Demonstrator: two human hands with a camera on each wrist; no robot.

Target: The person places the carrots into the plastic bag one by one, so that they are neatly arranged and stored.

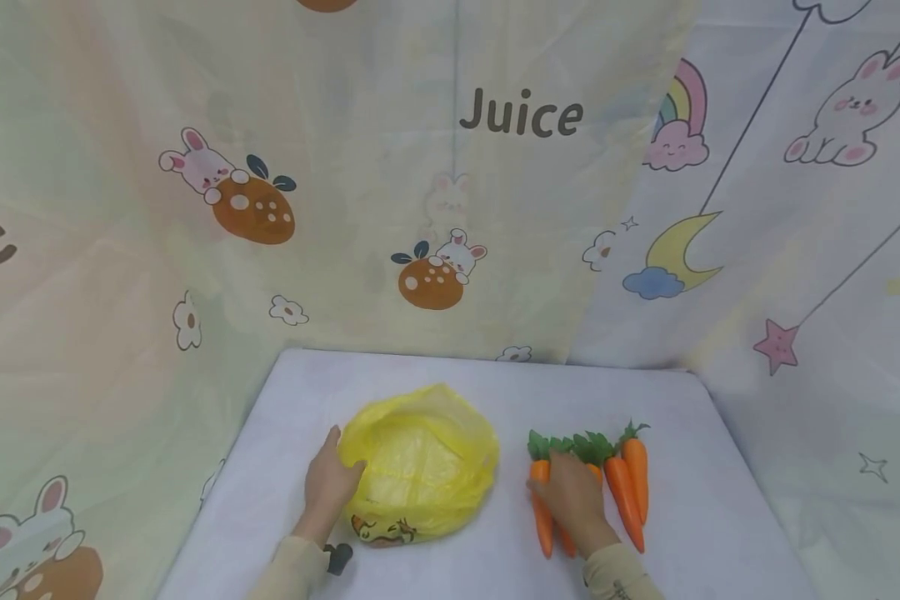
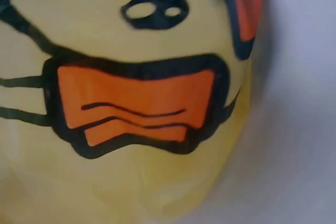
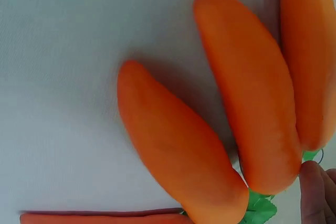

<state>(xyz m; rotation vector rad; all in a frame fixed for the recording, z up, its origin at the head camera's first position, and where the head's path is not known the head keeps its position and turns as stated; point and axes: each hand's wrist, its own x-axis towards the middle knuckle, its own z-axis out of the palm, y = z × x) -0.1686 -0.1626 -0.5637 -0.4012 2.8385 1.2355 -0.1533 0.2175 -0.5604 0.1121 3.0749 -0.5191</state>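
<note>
A yellow plastic bag (image 1: 420, 467) with a printed cartoon face stands with its wide mouth open upward. My left hand (image 1: 332, 479) holds the bag's left side, thumb over the rim and fingers along the outside. The left wrist view shows the bag's printed orange mouth (image 2: 136, 103) up close; that hand is out of its frame. Several orange carrots with green leaves lie to the right. My right hand (image 1: 573, 496) is over the left carrots and grips one by its leafy end. In the right wrist view, fingertips (image 3: 313, 190) meet the thick end of a carrot (image 3: 249, 93).
Two carrots, one reddish (image 1: 625, 504) and one lighter orange (image 1: 636, 479), lie right of my right hand. A small dark object (image 1: 339, 558) is beside my left wrist. Printed curtains (image 1: 360, 183) surround the white table (image 1: 495, 575) at its back and sides.
</note>
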